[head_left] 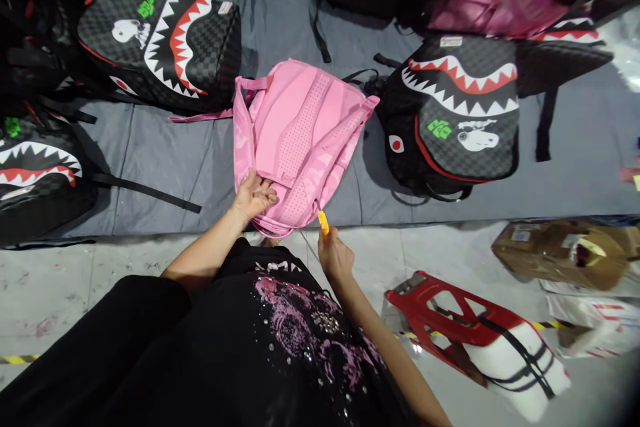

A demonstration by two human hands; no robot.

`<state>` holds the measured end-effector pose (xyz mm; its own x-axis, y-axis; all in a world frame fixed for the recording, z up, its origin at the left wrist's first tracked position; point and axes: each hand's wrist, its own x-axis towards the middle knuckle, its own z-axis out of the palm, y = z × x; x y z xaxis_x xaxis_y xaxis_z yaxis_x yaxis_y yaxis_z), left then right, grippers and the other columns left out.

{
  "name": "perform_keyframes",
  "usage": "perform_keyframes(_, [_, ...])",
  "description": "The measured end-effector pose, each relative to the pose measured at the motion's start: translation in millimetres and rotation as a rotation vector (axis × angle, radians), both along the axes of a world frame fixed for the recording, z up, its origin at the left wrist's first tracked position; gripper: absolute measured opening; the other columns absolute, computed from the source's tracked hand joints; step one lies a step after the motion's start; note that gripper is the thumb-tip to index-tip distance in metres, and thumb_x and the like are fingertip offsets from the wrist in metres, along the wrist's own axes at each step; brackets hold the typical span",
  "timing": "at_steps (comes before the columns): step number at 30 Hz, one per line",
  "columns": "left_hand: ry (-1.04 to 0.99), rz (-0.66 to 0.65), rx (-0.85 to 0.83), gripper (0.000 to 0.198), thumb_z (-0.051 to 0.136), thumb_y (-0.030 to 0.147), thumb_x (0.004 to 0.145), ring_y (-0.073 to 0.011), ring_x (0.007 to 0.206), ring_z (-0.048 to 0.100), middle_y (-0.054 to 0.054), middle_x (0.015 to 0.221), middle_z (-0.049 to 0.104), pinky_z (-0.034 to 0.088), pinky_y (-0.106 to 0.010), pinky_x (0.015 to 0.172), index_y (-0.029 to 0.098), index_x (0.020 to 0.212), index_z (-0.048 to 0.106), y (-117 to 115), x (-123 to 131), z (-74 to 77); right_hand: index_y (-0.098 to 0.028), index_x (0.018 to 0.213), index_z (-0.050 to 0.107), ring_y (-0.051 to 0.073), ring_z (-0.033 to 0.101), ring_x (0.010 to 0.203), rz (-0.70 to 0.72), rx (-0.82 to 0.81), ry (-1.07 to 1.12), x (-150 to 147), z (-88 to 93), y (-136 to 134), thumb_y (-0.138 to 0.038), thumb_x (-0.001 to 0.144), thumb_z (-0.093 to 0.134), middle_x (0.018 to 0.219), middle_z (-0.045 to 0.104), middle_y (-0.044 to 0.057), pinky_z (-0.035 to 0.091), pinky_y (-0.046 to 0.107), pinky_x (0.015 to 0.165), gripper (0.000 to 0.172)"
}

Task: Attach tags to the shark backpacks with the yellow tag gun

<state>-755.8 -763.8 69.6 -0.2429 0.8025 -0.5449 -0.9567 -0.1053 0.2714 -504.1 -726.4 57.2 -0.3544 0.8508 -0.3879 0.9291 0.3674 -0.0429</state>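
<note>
A pink backpack (pixel 287 130) lies with its padded back panel and shoulder straps facing up, close to the table's front edge. Resting on its lower left part is my left hand (pixel 254 197), fingers loosely bent and apart against the pink fabric. My right hand (pixel 335 253) is closed around a small yellow-handled tool (pixel 324 221). The tool's thin dark tip reaches the lower right edge of the backpack, by the end of a strap. Its exact kind is too small to tell.
Dark checkered shark-mouth backpacks (pixel 170 47) lie left, and another black backpack (pixel 460 113) lies right on the grey-covered table (pixel 155 160). Pink bags (pixel 505 0) are piled at the back right. A red-and-white folded frame (pixel 465 320) and a cardboard box (pixel 560 253) are on the floor.
</note>
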Motion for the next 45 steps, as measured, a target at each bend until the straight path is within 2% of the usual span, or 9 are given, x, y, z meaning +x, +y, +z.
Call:
perform_keyframes(4, [0.025,0.032,-0.062,0.049,0.052,0.054,0.093,-0.0028,0.047,0.029,0.000,0.076,0.058,0.038,-0.023,0.054,0.016,0.062,0.047,0,4,-1.3,-0.014,0.114,0.048,0.016,0.060,0.064,0.022,-0.002,0.037,15,6.4,-1,-0.035,0.103,0.037,0.078,0.068,0.007,0.016,0.028,0.054,0.026])
perform_keyframes(12, [-0.026,0.017,0.154,0.048,0.050,0.055,0.093,-0.0019,0.044,0.030,0.001,0.078,0.060,0.039,-0.022,0.052,0.016,0.066,0.050,2,6,-4.5,-0.013,0.112,0.050,0.016,0.057,0.059,-0.013,-0.005,0.048,30,0.9,-9,-0.032,0.102,0.041,0.074,0.067,0.008,0.015,0.028,0.054,0.023])
perform_keyframes(17, [0.093,-0.076,0.125,0.032,0.061,0.054,0.086,-0.0177,0.084,0.063,-0.001,0.095,0.064,0.049,-0.033,0.075,0.022,0.086,0.060,6,9,1.9,-0.014,0.113,0.050,0.016,0.056,0.060,-0.074,-0.025,0.041,24,-1.0,-7,-0.034,0.101,0.042,0.075,0.067,0.008,0.015,0.027,0.054,0.024])
perform_keyframes(26, [0.178,-0.109,0.033,0.026,0.066,0.048,0.084,-0.0204,0.113,0.059,-0.002,0.100,0.067,0.046,-0.029,0.084,0.023,0.086,0.059,12,1,-8.5,-0.018,0.118,0.050,0.018,0.062,0.062,-0.052,-0.209,0.058,63,26.3,-77,-0.032,0.102,0.039,0.074,0.069,0.005,0.022,0.026,0.054,0.025])
perform_keyframes(31, [0.323,-0.241,-0.006,0.034,0.063,0.057,0.083,-0.0216,0.125,0.054,-0.004,0.118,0.066,0.045,-0.033,0.095,0.023,0.088,0.060,17,-2,-3.9,-0.019,0.115,0.052,0.023,0.069,0.077,0.035,-0.366,0.017,29,29.2,-80,-0.034,0.102,0.033,0.087,0.073,0.010,0.029,0.028,0.059,0.027])
perform_keyframes(34, [0.653,-0.470,-0.100,0.043,0.065,0.057,0.079,-0.0269,0.127,0.053,-0.010,0.130,0.061,0.044,-0.041,0.100,0.021,0.103,0.061,4,5,0.6,-0.019,0.115,0.052,0.026,0.070,0.084,0.016,-0.383,-0.002,12,28.1,-71,-0.036,0.102,0.031,0.091,0.074,0.012,0.033,0.029,0.062,0.030])
perform_keyframes(40, [2.221,-0.822,-0.127,0.080,0.068,0.019,0.072,-0.0349,0.149,0.015,-0.013,0.161,0.023,0.020,-0.056,0.118,0.022,0.146,0.038,-34,28,-18.5,-0.017,0.120,0.053,0.028,0.069,0.095,0.012,-0.438,0.120,10,22.6,-70,-0.037,0.100,0.031,0.103,0.073,0.014,0.039,0.031,0.070,0.035])
perform_keyframes(42, [2.431,-0.903,-0.080,0.086,0.064,0.010,0.068,-0.0364,0.149,0.015,-0.013,0.162,0.021,0.017,-0.056,0.118,0.022,0.148,0.036,-32,29,-28.3,-0.017,0.118,0.054,0.029,0.069,0.096,-0.029,-0.430,0.148,13,19.4,-70,-0.036,0.100,0.031,0.103,0.073,0.014,0.041,0.032,0.071,0.035])
perform_keyframes(45, [2.460,-0.849,-0.056,0.085,0.061,0.007,0.068,-0.0371,0.141,0.035,-0.018,0.154,0.038,0.022,-0.052,0.116,0.018,0.149,0.038,-13,29,-34.2,-0.017,0.113,0.055,0.028,0.069,0.094,-0.067,-0.405,0.259,26,12.9,-73,-0.035,0.098,0.030,0.099,0.073,0.013,0.043,0.031,0.071,0.033])
